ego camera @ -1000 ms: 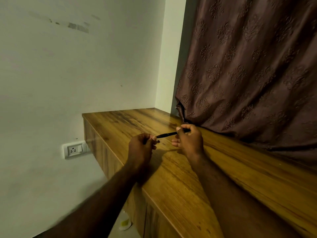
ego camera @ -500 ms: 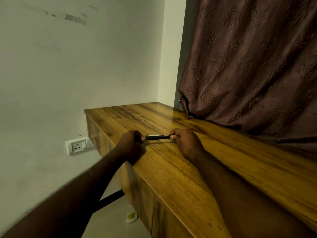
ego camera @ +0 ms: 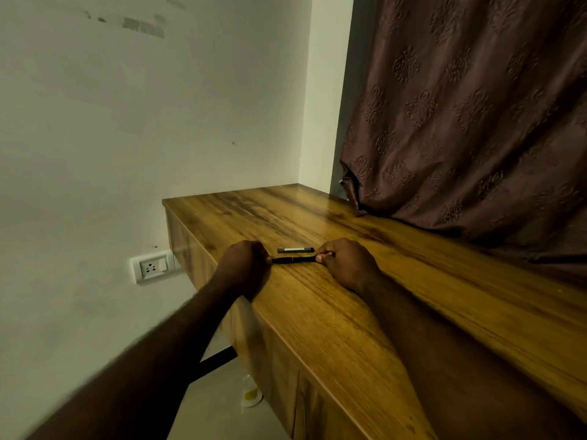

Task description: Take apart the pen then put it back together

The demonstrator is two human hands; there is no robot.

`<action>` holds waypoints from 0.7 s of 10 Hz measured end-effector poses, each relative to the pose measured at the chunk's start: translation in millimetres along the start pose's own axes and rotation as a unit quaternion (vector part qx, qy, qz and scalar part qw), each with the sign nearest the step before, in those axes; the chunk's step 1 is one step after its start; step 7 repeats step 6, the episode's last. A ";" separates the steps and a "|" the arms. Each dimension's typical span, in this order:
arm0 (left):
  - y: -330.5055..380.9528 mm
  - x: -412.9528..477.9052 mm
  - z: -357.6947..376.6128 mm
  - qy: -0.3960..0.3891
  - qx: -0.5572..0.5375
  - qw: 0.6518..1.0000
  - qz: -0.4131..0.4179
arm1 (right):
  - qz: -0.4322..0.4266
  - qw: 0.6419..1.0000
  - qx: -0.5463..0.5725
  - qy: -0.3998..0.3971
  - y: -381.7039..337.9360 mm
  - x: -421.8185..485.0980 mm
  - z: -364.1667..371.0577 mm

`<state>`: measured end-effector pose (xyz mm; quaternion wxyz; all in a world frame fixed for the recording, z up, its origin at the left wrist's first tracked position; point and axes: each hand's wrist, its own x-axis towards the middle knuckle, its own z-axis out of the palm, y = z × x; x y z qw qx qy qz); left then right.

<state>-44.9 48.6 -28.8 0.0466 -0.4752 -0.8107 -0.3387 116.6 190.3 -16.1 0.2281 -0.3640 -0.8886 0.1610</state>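
A thin black pen body lies level just above the wooden countertop, held at both ends. My left hand pinches its left tip and my right hand pinches its right end. A separate black pen cap with a pale clip or label lies flat on the wood just behind the pen body, free of both hands.
A brown patterned curtain hangs over the counter's back right. The white wall stands to the left with a socket below counter level. A small pale bottle sits on the floor by the cabinet front.
The hands came down to the counter with the pen between them. The black cap now lies apart on the wood behind the pen body, which both hands still hold.
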 end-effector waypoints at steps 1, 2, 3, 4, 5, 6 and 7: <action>1.2 -0.3 0.3 0.003 0.011 1.000 -0.005 | -0.003 1.000 -0.022 -0.001 -1.3 -2.1 0.2; -1.0 -0.8 0.4 0.006 0.022 1.000 0.002 | 0.000 1.000 0.016 0.002 1.8 -2.9 -1.4; -2.1 -4.7 -1.6 -0.001 0.003 1.000 -0.009 | 0.012 0.997 0.079 0.017 8.0 -4.9 -3.3; -0.4 -7.9 -4.1 0.001 0.005 1.000 -0.014 | 0.017 0.991 0.121 0.060 7.0 -9.8 -11.2; 1.1 -8.5 -5.2 -0.022 0.061 0.998 -0.003 | 0.000 0.990 0.107 0.088 6.9 -18.3 -12.6; 7.8 7.4 -10.0 -0.020 0.043 0.999 -0.005 | -0.032 0.988 0.061 0.139 6.7 -15.9 -16.0; 7.8 7.4 -10.0 -0.020 0.043 0.999 -0.005 | -0.032 0.988 0.061 0.139 6.7 -15.9 -16.0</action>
